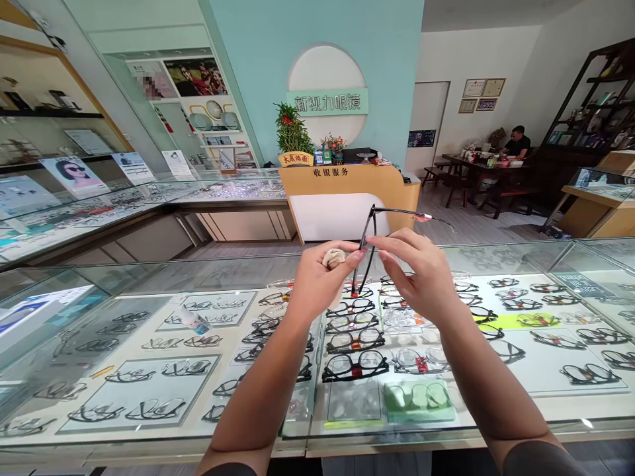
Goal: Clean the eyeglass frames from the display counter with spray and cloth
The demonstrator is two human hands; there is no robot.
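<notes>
A pair of black-framed eyeglasses (373,211) is held up edge-on over the glass counter, with its temples unfolded. One temple points right and carries a small red and white tag; the other slants down. My left hand (320,274) pinches the front of the frame between thumb and fingers, and a bunched beige cloth (334,258) is tucked in the same hand. From the other side, my right hand (419,268) has its fingertips closed in on the frame near the middle. The lenses are seen too edge-on to make out.
Rows of eyeglasses (356,365) lie inside the glass display case (317,423) below my hands. A small white bottle (196,322) stands at left. Beyond are a wooden cashier desk (347,182), more display cases, and a person (516,144) seated at a table.
</notes>
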